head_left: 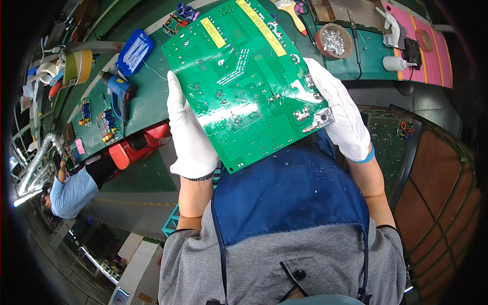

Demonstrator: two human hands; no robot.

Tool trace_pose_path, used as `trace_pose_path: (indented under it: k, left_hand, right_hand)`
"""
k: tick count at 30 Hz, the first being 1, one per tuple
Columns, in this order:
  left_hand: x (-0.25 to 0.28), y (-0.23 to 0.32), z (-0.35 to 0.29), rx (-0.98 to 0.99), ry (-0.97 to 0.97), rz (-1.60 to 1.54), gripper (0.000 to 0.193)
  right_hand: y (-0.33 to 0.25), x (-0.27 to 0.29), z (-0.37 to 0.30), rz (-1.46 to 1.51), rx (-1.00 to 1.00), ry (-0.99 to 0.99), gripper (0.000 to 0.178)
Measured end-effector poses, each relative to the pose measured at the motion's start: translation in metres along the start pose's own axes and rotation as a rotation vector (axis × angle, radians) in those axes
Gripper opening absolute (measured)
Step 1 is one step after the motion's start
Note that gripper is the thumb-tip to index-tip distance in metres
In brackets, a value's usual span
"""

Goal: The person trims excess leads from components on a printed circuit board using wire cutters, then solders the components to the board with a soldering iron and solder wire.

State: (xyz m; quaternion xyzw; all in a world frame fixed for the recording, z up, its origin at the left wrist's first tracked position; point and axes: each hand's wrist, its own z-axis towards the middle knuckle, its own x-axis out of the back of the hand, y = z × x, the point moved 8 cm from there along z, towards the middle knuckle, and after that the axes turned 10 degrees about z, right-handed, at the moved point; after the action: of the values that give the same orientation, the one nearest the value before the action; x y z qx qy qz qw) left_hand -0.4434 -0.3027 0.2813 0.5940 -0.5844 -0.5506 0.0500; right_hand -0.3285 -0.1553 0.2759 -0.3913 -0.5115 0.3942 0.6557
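Between my two white-gloved hands I hold a large green circuit board (244, 86), its soldered side facing me. Two yellow tape strips cross its upper part, and light glares off its lower middle. My left hand (189, 132) grips the left edge, thumb along the border, its other fingers hidden behind the board. On the opposite edge my right hand (339, 112) is closed round the side near shiny solder patches and a metal tab at the lower right corner. The board is tilted above my blue apron (290, 193).
On the green bench lie a blue heat gun (119, 91), a blue tray (134, 52), small component boards (108, 123) and a brush (292, 12). A bowl of metal bits (333, 41), a soldering iron (354, 35) and a white bottle (396, 63) stand right. Another person (73, 193) works far left.
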Motion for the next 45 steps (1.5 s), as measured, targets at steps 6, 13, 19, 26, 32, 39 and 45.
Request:
trace_pose_path:
  k: [6,13,19,26,32,39,45]
  left_hand:
    - [0.008,-0.007,-0.001,0.051,0.154,0.114,0.056]
    - [0.017,-0.014,-0.005,0.029,0.214,0.118,0.05]
    - [0.02,-0.012,-0.009,-0.006,0.219,0.12,0.044]
    - [0.023,-0.013,-0.015,-0.063,0.154,0.241,0.042]
    - [0.027,-0.013,-0.016,-0.083,0.17,0.241,0.041]
    - [0.031,-0.011,-0.021,-0.091,0.103,0.218,0.04]
    - [0.023,-0.01,-0.019,-0.084,0.071,0.161,0.064]
  right_hand:
    - [0.006,-0.001,-0.002,-0.053,-0.029,0.037,0.049]
    - [0.011,-0.007,0.014,0.227,-0.225,-0.131,0.045]
    - [-0.033,-0.001,0.011,-0.372,0.226,0.018,0.04]
    - [-0.02,0.004,0.009,-0.179,0.193,0.087,0.029]
    - [-0.014,0.004,0.008,-0.155,0.138,0.102,0.029]
    - [-0.025,0.013,0.012,-0.124,0.023,0.168,0.033]
    - [-0.01,0.023,0.036,0.402,-0.408,0.14,0.03]
